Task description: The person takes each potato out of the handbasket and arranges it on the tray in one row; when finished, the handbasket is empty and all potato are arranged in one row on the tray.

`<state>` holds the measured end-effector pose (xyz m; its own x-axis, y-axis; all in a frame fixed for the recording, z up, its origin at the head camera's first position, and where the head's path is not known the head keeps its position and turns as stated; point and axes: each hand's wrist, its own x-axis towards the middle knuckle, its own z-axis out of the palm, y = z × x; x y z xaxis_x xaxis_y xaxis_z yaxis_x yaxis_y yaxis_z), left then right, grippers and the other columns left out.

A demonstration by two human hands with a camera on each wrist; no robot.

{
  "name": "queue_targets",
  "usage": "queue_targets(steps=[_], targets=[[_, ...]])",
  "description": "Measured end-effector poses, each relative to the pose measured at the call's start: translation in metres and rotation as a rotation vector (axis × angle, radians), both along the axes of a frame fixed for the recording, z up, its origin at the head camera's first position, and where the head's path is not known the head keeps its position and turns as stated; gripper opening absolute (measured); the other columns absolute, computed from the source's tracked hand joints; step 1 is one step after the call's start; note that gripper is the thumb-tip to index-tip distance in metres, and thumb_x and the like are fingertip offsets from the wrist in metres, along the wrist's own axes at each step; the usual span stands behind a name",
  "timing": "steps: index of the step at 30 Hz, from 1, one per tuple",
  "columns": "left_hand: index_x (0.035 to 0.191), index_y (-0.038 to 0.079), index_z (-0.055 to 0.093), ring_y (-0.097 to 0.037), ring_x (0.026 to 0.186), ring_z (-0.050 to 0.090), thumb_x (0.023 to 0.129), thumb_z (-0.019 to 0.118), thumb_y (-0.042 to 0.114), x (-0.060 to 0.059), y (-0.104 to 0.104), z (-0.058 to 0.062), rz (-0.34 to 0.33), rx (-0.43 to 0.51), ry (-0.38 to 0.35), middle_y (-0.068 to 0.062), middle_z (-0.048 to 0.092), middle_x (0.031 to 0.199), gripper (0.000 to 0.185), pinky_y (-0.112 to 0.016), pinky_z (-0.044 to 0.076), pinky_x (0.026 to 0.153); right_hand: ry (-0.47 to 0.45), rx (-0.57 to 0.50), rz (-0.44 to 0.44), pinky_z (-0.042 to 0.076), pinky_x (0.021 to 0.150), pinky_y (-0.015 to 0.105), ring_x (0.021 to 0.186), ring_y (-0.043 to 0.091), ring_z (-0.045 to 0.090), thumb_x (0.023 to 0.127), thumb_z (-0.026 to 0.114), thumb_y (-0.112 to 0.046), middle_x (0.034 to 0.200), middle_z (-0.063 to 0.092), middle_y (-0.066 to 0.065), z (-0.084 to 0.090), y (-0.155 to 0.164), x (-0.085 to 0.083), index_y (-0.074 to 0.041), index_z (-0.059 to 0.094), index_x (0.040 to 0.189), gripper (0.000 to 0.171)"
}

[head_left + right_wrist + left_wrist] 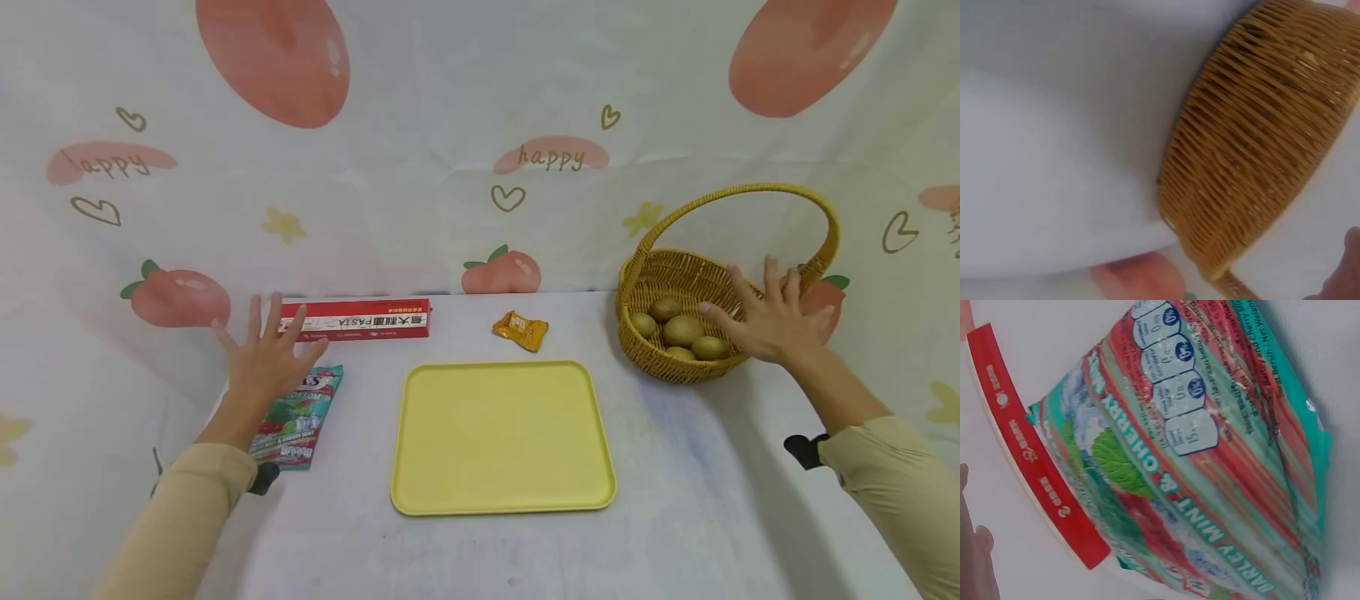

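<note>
My left hand (264, 362) hovers with spread fingers above a teal and red candy bag (298, 421), whose lettering in the left wrist view reads barley mint and cherry mint. Just beyond it lies a red and white pasta box (360, 320). On the other side, my right hand (776, 321) is held with fingers spread in front of a yellow wicker basket (675, 371), hiding part of its right rim. Several brownish round potatoes or kiwis (683, 331) sit inside the basket. Neither hand holds anything.
A yellow rectangular tray (502, 502) lies flat on the white tabletop (495, 558), between the hands. Behind the tray is a small orange snack packet (521, 330). The basket's tall arched handle (750, 190) rises before a fruit-printed backdrop (450, 83).
</note>
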<state>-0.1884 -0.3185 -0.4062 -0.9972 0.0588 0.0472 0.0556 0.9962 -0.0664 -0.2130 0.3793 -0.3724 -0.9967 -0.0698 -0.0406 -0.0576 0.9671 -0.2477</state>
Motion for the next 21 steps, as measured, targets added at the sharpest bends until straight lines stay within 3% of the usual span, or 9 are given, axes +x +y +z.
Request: queue_targets(steps=[5,9,13,16,18,21], targets=[[0.159,0.014,0.020,-0.043,0.149,-0.013,0.096,0.049,0.054,0.004,0.010,0.006,-0.044,-0.015,0.027,-0.022,-0.001,0.164,0.080,-0.078,-0.015,0.102,-0.024,-0.030,0.028,-0.004,0.081,0.093,0.134,0.057,-0.033,0.101,0.031,-0.062,0.154,-0.038,0.022,0.014,-0.004,-0.001,-0.019,-0.009,0.159,0.083],[0.159,0.016,0.021,-0.043,0.150,-0.012,0.097,0.047,0.056,0.008,0.025,0.007,-0.115,0.017,0.023,-0.021,0.000,0.165,0.079,-0.080,-0.012,0.102,-0.121,-0.174,0.052,0.003,0.092,0.089,0.133,0.062,-0.029,0.102,0.029,-0.058,0.150,-0.039,0.027,0.028,-0.006,-0.006,-0.011,-0.019,0.156,0.086],[0.159,0.018,0.025,-0.040,0.150,-0.012,0.097,0.042,0.063,0.013,0.045,0.001,-0.197,0.058,-0.031,-0.016,0.002,0.166,0.078,-0.080,-0.012,0.103,-0.303,-0.431,0.056,0.002,0.105,0.078,0.137,0.057,-0.025,0.103,0.028,-0.057,0.150,-0.038,0.029,0.035,-0.003,-0.014,-0.004,-0.032,0.148,0.092],[0.158,0.019,0.030,-0.040,0.151,-0.008,0.095,0.044,0.066,0.018,0.062,-0.005,-0.276,0.080,-0.085,-0.013,0.008,0.167,0.079,-0.078,-0.013,0.104,-0.454,-0.581,0.051,0.011,0.110,0.072,0.140,0.061,-0.009,0.104,0.030,-0.054,0.152,-0.035,0.030,0.036,0.002,-0.019,-0.004,-0.036,0.145,0.092],[0.157,0.021,0.032,-0.040,0.151,-0.003,0.094,0.046,0.066,0.021,0.072,-0.009,-0.335,0.080,-0.113,-0.011,0.013,0.166,0.079,-0.077,-0.012,0.105,-0.555,-0.620,0.040,0.022,0.109,0.070,0.138,0.064,0.007,0.105,0.031,-0.052,0.153,-0.031,0.034,0.036,0.006,-0.021,-0.005,-0.038,0.145,0.092],[0.156,0.024,0.034,-0.040,0.152,0.002,0.093,0.049,0.067,0.026,0.084,-0.015,-0.416,0.070,-0.149,-0.009,0.018,0.166,0.078,-0.077,-0.005,0.107,-0.679,-0.621,0.033,0.027,0.111,0.065,0.137,0.062,0.019,0.105,0.033,-0.052,0.152,-0.022,0.041,0.037,0.011,-0.025,-0.002,-0.036,0.146,0.094]])
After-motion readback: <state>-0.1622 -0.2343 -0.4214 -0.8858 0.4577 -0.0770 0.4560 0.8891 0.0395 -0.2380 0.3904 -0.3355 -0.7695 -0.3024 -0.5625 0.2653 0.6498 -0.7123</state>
